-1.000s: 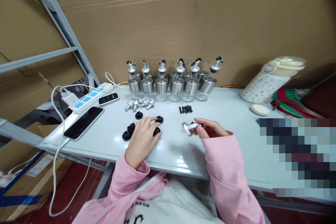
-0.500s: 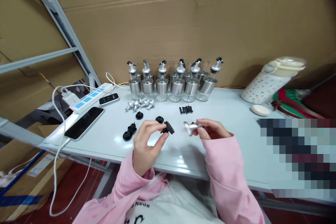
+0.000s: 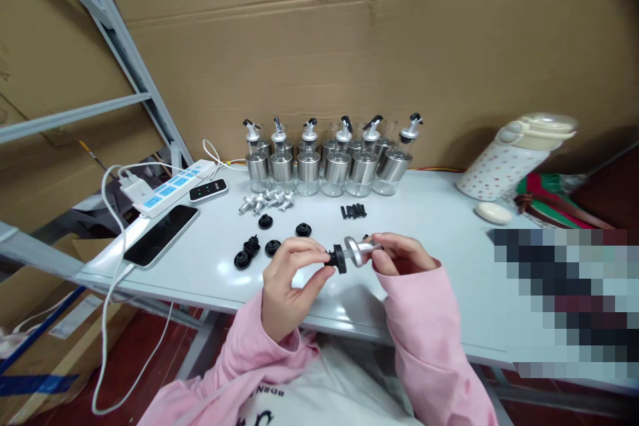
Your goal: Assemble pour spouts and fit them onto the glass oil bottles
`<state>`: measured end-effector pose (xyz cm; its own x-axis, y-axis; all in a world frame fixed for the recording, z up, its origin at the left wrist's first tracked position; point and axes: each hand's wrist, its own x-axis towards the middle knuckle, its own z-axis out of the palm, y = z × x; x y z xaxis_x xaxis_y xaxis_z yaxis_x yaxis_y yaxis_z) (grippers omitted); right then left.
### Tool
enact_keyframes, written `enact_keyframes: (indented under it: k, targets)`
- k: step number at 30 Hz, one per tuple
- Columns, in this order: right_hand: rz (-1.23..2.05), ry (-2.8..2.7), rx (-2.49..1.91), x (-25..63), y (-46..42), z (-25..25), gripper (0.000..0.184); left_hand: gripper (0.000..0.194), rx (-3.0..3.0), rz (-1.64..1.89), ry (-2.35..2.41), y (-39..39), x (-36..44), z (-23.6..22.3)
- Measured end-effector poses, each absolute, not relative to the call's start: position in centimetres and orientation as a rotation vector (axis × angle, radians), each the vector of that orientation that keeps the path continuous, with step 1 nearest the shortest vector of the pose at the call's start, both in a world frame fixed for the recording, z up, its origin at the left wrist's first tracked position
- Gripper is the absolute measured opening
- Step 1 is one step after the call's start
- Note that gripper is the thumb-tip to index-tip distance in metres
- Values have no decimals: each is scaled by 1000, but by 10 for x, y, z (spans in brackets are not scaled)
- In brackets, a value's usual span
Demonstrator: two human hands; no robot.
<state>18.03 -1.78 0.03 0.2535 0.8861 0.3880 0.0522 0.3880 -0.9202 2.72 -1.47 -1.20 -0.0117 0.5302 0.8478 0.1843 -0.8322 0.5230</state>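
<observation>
Between finger and thumb, my left hand (image 3: 294,283) pinches a black ribbed stopper (image 3: 339,258), its wide rim turned to the right. My right hand (image 3: 403,254) grips a silver pourer spout (image 3: 357,251) by its narrow end, the flared base facing the stopper. The two parts are lined up above the table and nearly meet; I cannot tell whether they touch. Several more black stoppers (image 3: 242,259) lie left of my hands. Behind them is a cluster of silver spouts (image 3: 267,200), and small black levers (image 3: 354,211) lie in a group to its right.
Along the cardboard wall (image 3: 319,46) stand several glass bottles with steel sleeves (image 3: 308,168), the front ones topped with pourers. A phone (image 3: 160,234), a small black device (image 3: 208,190) and a power strip (image 3: 174,188) lie left. A dotted flask (image 3: 504,163) and white oval object (image 3: 493,213) are right.
My left hand has moved right with the stopper, bringing it close to the spout's base. One more stopper on the table has come into sight behind my left hand.
</observation>
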Motion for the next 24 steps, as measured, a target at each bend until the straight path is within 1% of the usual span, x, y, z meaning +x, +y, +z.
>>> enact_keyframes:
  k: [6, 14, 18, 19, 21, 22, 24]
  targets:
    - [725, -1277, -1006, 176, -19, -3, 8, 21, 1968, 1932, 775, -14, 27, -12]
    - [813, -1197, -1050, 174, -19, -7, 9, 25, 1966, 1836, 663, -17, 25, -13]
    - [857, -1227, -1035, 170, -22, -5, 8, 21, 1772, 1800, 648, -14, 24, -15]
    - [874, -1248, -1021, 167, -23, -5, 8, 23, 1709, 1777, 634, -13, 23, -14]
    - [907, -1291, -984, 163, -24, -6, 9, 34, 1627, 1658, 603, -12, 20, -12]
    - [912, -1307, -967, 160, -24, -6, 9, 40, 1611, 1561, 589, -12, 18, -11]
    - [892, -1319, -952, 157, -22, -9, 10, 43, 1601, 1349, 569, -11, 14, -7]
